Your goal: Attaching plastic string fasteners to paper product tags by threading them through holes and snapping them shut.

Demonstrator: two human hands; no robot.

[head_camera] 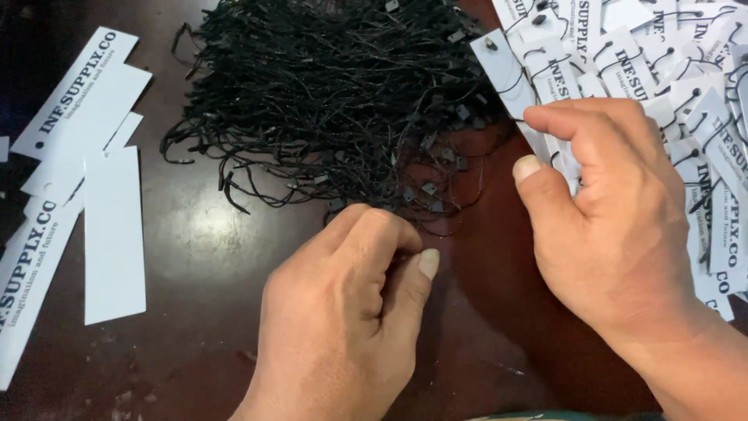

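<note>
My right hand [615, 226] pinches a long white paper tag [505, 68] between thumb and forefinger; a black string is looped through the tag's hole. My left hand [343, 320] is curled at the near edge of a big tangled pile of black hang strings [327, 93]. Its fingertips are closed together where a thin black string [456, 222] trails out of the pile. What lies under those fingers is hidden. The two hands are a short gap apart over the dark brown table [195, 257].
A heap of white tags with strings attached [686, 86] lies at the upper right, partly under my right hand. Several plain white tags without strings [109, 234] lie spread at the left edge.
</note>
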